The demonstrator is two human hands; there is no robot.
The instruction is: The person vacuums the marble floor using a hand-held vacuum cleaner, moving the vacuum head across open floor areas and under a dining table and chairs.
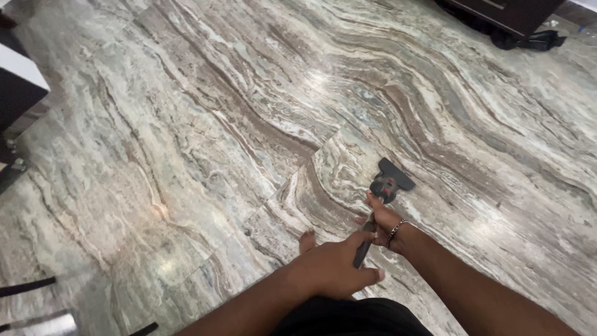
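Floor scraper point(387, 186), dark-handled, with a flat black head at the far end, lay at centre right of the frame, its head pressed flat to the marble floor point(205, 124). Handle ran down and to the left from the head toward the person's body.

Left hand point(336, 267): lower centre of the frame, fingers closed round the near end of the handle, thumb lying out to the right. Right hand point(385, 223): just above and to the right of the left, fingers wrapped round the handle's upper part close behind the head; a beaded bracelet point(396, 231) sat at its wrist. Both hands touched the tool; the head stood just beyond the right hand's fingertips, clear of them.

Step in hand, as judged: a two-handed scraping stroke over the veined grey-brown tiles, near a grout joint that crossed just left of the tool. A further stroke would seem to call for a low blade angle and steady downward pressure from the forward hand, the rear hand steering.

Also noted: one bare foot point(306, 241), just left of the hands; dark furniture point(18, 87) at the left edge; a dark cabinet point(510, 12) with black fabric point(528, 41) beside it, upper right; black clothing point(354, 317) at the bottom edge.
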